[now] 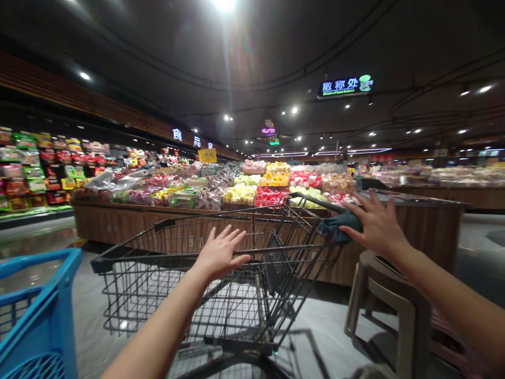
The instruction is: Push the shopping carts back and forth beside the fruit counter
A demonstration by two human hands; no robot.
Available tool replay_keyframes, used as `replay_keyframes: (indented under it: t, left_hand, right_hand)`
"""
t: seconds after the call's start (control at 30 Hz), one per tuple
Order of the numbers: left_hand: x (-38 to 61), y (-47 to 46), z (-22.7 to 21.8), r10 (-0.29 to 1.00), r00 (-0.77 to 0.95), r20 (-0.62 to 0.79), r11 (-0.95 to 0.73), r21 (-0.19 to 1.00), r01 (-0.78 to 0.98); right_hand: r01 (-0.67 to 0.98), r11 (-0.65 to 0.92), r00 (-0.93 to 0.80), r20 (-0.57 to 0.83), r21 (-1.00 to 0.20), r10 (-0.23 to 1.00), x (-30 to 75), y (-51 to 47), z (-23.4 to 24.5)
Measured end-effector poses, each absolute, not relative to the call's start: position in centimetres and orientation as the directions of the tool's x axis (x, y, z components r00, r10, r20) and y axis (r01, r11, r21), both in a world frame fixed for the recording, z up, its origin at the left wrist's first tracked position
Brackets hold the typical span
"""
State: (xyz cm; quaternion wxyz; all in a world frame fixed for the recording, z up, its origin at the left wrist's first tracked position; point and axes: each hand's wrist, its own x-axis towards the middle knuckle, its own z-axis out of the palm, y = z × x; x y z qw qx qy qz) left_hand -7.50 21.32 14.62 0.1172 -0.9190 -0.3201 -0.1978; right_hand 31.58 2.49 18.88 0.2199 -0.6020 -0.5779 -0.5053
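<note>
A black wire shopping cart stands sideways before me, its basket bare inside. My left hand is over the cart's near rim with fingers spread; whether it touches the rim I cannot tell. At the cart's handle end, my right hand is stretched out, fingers apart, beside a dark blue cloth bunched on the handle. The right fingertips partly overlap the handle and cloth in view, and contact is unclear. Neither hand grips anything.
A blue plastic basket is at the left. Below my right arm stands a grey-brown stool. Behind the cart runs a wood-sided counter heaped with packaged goods. Shelves of bagged products line the left wall.
</note>
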Motion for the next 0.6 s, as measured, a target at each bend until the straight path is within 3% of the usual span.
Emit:
replay_keyframes:
  t: [0.1,0.37,0.53,0.6]
  left_hand:
    - [-8.4,21.0,14.6,0.587,0.707,0.395,-0.752,-0.057,0.656]
    - [-7.9,20.7,15.0,0.630,0.705,0.325,-0.744,-0.005,0.668]
    - [-8.4,20.6,14.9,0.631,0.697,0.341,-0.734,-0.027,0.678]
    - [-8.7,20.5,14.9,0.625,0.701,0.343,-0.737,-0.035,0.675]
  right_hand:
    - [0.940,-0.234,-0.112,0.871,0.250,0.479,34.0,2.6,18.4]
    - [0.964,-0.115,-0.171,0.889,0.241,0.426,29.6,5.6,17.4]
    - [0.884,0.104,-0.432,0.710,0.456,0.556,25.3,7.2,15.8]
    - [0.861,0.090,-0.456,0.684,0.500,0.570,26.2,7.3,15.7]
